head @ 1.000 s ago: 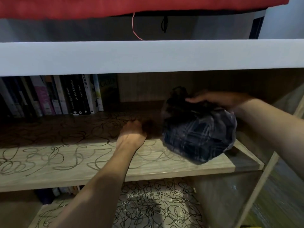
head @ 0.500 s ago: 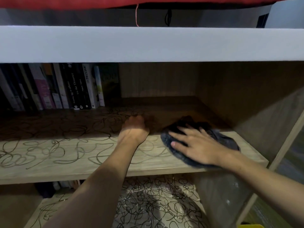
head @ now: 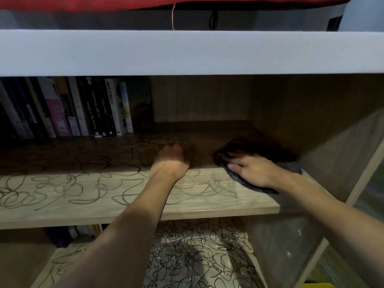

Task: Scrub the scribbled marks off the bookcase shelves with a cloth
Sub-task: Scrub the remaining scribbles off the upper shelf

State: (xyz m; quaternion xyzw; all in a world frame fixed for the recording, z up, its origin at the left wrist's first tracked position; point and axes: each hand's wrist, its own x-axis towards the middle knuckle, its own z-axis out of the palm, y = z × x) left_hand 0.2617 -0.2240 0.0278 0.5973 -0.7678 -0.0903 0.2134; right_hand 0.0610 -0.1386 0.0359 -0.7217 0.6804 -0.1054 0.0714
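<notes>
Scribbled shelf (head: 87, 192): right hand (head: 252, 170) flat pressing cloth (head: 291, 166); left hand (head: 170, 161) fisted, empty.

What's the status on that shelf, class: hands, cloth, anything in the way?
Right hand flat, pressing dark cloth at the shelf's right end. Left hand braced on shelf, fingers hidden. Scribbles cover the left; books at back.

Dim room, wood-grain furniture.
Red fabric (head: 83, 2) along top edge; pale wall (head: 365, 15) upper right; light falls from the front, recess in shadow.
</notes>
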